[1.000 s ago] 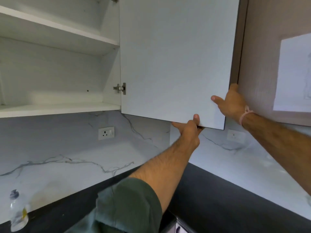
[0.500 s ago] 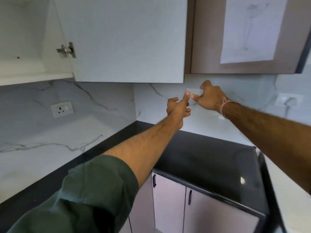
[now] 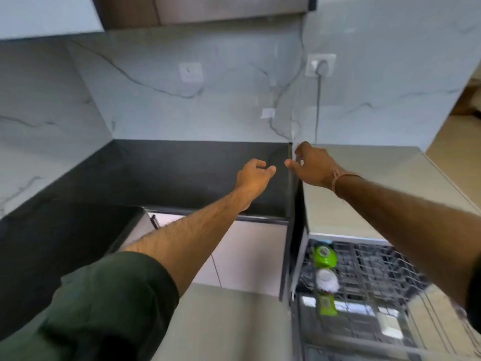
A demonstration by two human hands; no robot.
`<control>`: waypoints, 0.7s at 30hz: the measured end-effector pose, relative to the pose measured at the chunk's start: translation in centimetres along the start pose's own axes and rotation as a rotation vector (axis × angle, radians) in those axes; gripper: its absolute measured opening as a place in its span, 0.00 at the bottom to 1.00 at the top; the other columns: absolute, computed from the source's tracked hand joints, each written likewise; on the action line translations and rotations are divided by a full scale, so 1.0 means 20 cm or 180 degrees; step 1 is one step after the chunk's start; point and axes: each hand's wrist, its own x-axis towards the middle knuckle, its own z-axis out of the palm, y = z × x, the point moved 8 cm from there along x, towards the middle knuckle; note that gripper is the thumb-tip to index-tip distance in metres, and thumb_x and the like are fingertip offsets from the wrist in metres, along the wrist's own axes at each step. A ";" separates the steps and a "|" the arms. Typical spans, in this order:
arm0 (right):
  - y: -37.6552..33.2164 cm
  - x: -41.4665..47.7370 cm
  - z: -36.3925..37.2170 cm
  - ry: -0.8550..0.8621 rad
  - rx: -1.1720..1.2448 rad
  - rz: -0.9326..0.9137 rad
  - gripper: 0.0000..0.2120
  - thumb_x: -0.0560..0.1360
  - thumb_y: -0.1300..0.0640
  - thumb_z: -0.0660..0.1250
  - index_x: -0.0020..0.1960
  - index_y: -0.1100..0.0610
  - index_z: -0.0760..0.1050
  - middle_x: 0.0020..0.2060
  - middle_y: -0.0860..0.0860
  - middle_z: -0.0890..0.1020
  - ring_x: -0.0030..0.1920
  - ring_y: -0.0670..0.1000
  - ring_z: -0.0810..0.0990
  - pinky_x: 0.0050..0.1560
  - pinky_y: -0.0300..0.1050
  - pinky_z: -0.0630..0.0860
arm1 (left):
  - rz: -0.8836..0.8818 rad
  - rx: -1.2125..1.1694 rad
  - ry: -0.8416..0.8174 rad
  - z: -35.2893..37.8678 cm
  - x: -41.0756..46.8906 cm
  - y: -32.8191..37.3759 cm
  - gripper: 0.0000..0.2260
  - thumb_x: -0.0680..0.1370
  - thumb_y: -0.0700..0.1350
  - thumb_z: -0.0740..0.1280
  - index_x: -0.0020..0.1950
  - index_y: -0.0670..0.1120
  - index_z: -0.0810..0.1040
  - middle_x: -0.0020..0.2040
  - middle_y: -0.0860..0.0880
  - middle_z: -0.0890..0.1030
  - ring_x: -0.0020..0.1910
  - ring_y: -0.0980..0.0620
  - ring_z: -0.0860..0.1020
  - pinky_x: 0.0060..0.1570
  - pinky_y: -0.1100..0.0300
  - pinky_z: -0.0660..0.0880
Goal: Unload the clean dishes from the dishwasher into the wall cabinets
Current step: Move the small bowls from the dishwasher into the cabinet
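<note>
The dishes are at 5 o'clock in the view, in the pulled-out dishwasher rack [image 3: 377,269]. 3 pieces stand in a file along its left edge: a green round dish [image 3: 324,256] farthest out, a white bowl [image 3: 326,280] next, and a flat green piece [image 3: 327,304] nearest the person (all smeared by motion, so I won't swear to what each is). The file, like the rack, has its long axis running 12 to 6, straight away from the person and back. The white bowl looks to be mouth down with its foot ring up. Which way the green dish faces I cannot tell.

Neither hand holds anything. The left hand [image 3: 253,175], near centre, hangs over the black countertop [image 3: 182,173] with its fingers loosely curled. The right hand [image 3: 312,165], just at its 3 o'clock, is as slack and hovers over the corner where the counter meets the dishwasher's pale top [image 3: 364,194]. Whether it touches that edge I cannot tell.

As I read it, the step is reaching down for the next piece. Both hands should drop toward 5 o'clock. Grip the bowl by its rim and lift it straight up, clear of the wires. Only then swing it toward the wall cabinet [image 3: 46,14] at 11 o'clock. Wet glaze may be slippery, so 1 piece per hand seems wise.

Behind it all runs the marble backsplash [image 3: 208,105], with a plugged socket [image 3: 320,65] at 1 o'clock.
</note>
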 end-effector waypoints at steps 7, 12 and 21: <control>0.90 -0.30 0.20 -0.0417 -0.0171 0.0332 0.25 0.77 0.42 0.64 0.65 0.59 0.69 0.61 0.58 0.79 0.59 0.60 0.77 0.58 0.52 0.74 | -0.0431 0.0364 -0.0656 0.91 -0.25 -0.28 0.19 0.76 0.52 0.69 0.65 0.48 0.75 0.58 0.49 0.79 0.54 0.50 0.78 0.54 0.57 0.76; 1.46 -0.52 0.43 -0.0753 -0.0144 0.0691 0.19 0.79 0.46 0.64 0.63 0.59 0.70 0.57 0.58 0.79 0.56 0.59 0.77 0.56 0.54 0.76 | -0.0609 0.0671 -0.1182 1.44 -0.36 -0.60 0.19 0.76 0.50 0.70 0.65 0.46 0.75 0.60 0.48 0.79 0.54 0.50 0.79 0.54 0.57 0.77; 2.21 -0.84 0.93 -0.1209 -0.0196 0.1090 0.14 0.79 0.51 0.64 0.59 0.59 0.75 0.56 0.58 0.81 0.55 0.59 0.80 0.58 0.55 0.77 | -0.0626 0.1456 -0.1919 2.10 -0.44 -1.26 0.23 0.76 0.52 0.70 0.69 0.44 0.74 0.66 0.45 0.77 0.65 0.46 0.76 0.62 0.58 0.73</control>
